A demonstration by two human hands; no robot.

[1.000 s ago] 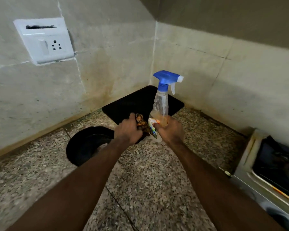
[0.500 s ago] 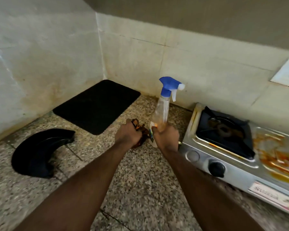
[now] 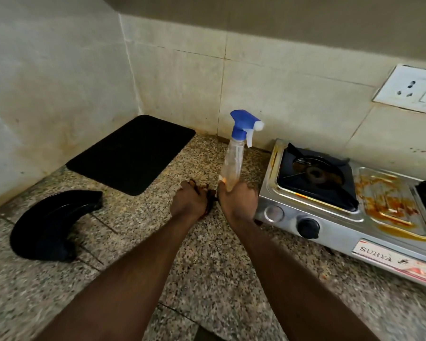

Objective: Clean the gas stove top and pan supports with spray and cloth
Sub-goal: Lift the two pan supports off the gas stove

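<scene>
A clear spray bottle [image 3: 234, 158] with a blue trigger head stands upright in my right hand [image 3: 237, 200], which grips its lower body. My left hand [image 3: 188, 201] sits just left of it, curled round a dark brown cloth [image 3: 210, 196] that is mostly hidden by the fingers. Both hands hover over the speckled counter, close to the left end of the steel gas stove [image 3: 330, 217]. A black pan support [image 3: 315, 177] sits over the left burner. Orange-brown grime streaks the steel panel [image 3: 389, 200] between the burners.
A black mat [image 3: 130, 153] lies in the counter corner by the tiled walls. A curved black dish [image 3: 52, 222] rests on the granite counter [image 3: 207, 267] at the left. A white wall socket [image 3: 411, 91] is above the stove.
My view has swung right from the corner to the stove, which now shows fully. Both hands moved right with the bottle and cloth, keeping their hold.
</scene>
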